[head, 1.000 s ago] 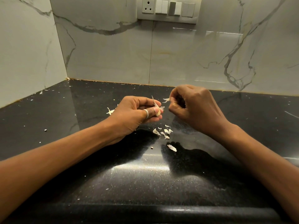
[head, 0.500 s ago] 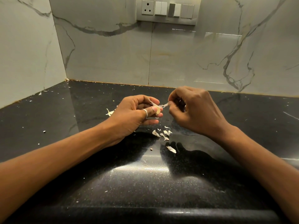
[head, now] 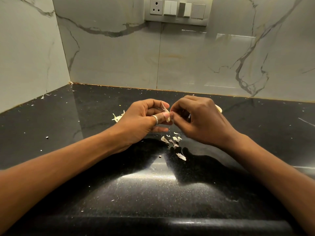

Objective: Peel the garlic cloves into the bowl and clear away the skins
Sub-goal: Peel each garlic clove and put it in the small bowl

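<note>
Presently left hand (head: 141, 120) pinches the garlic clove (head: 167, 116) between thumb and curled fingers, likely steadying it so the right hand (head: 201, 120), pinching its end, can strip skin; shed skins (head: 172, 139) lie on worktop (head: 153, 193) just beneath both hands.

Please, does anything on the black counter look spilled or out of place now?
Yes. Torn garlic skins lie scattered on the counter below the left hand and right hand. Another clump lies beyond the left hand, and small flecks reach the left wall. No bowl is in view.
</note>
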### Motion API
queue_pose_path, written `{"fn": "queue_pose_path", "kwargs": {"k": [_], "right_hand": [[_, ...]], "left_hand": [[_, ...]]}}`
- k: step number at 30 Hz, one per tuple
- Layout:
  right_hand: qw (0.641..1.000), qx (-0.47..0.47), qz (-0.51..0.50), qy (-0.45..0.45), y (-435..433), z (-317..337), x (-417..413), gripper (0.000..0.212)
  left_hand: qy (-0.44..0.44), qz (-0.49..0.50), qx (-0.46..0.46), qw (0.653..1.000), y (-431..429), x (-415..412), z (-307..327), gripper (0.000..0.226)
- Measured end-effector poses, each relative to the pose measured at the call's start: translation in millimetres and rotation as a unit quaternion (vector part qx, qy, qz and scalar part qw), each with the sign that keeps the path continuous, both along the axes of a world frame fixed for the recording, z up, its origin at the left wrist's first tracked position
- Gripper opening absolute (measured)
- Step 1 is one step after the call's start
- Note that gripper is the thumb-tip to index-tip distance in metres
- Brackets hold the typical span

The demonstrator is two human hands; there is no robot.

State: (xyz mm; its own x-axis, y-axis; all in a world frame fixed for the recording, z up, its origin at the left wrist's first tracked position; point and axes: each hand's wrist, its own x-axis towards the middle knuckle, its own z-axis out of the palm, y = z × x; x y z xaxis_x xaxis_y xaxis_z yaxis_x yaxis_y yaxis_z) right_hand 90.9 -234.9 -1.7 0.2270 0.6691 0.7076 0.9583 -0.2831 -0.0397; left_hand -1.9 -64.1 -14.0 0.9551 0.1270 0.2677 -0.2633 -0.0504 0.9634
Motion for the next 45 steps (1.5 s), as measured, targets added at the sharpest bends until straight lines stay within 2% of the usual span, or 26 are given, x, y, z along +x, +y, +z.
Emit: {"fn": "queue_pose_path", "kwargs": {"k": [8, 16, 21, 26, 45], "right_hand": [[0.999, 0.000, -0.020, -0.028, 2.4, -4.2, 2.9, 0.011], [0.997, 0.044, -0.046, -0.045, -2.5, 1.0, 8.3, 0.010], [0.998, 0.038, -0.047, -0.033, -2.4, -1.1, 7.5, 0.018], [0.999, 0.006, -0.051, -0.019, -4.2, 0.6, 5.6, 0.012], [1.000, 0.012, -0.010, 0.023, -0.4, 0.2, -1.0, 0.014]], "left_hand": [[0.006, -0.002, 0.012, 1.000, 0.8, 1.0, -0.8, 0.022], [0.012, -0.005, 0.020, 1.000, 0.7, 0.9, -1.9, 0.022], [0.004, -0.005, 0.016, 1.000, 0.7, -1.1, -0.5, 0.018], [-0.009, 0.007, 0.006, 1.000, -0.2, -0.8, -0.1, 0.012], [-0.036, 0.068, -0.018, 0.997, 1.3, 0.5, 1.2, 0.012]]}}
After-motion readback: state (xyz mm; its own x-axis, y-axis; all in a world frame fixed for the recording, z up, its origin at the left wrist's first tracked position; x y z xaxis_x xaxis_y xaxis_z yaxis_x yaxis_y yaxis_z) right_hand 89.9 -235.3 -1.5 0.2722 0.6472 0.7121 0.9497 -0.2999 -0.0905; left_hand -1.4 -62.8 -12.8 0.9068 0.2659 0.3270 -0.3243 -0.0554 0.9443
